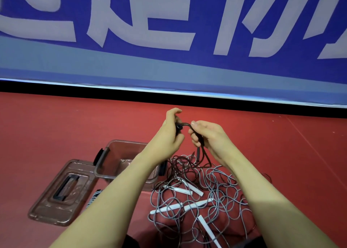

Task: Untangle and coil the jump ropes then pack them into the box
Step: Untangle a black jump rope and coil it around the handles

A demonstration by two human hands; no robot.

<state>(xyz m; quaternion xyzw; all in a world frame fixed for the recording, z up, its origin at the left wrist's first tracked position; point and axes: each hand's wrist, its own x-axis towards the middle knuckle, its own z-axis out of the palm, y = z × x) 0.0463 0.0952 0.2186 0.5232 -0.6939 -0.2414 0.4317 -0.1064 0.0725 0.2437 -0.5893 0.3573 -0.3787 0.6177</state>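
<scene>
The left hand (170, 133) grips a black rope handle (178, 128) at frame centre, and the right hand (208, 137) pinches the dark jump rope (201, 144) beside it. Below, a tangle of grey ropes (216, 187) with white handles (183, 207) lies on the red floor (56, 125). A clear open box (114, 165) sits lower left, its lid (60, 193) alongside.

Red floor (75, 131); blue banner (169, 65) with white lettering; grey ropes (221, 189) with white handles (180, 207); one dark rope (187, 165); clear brownish box (120, 154).
</scene>
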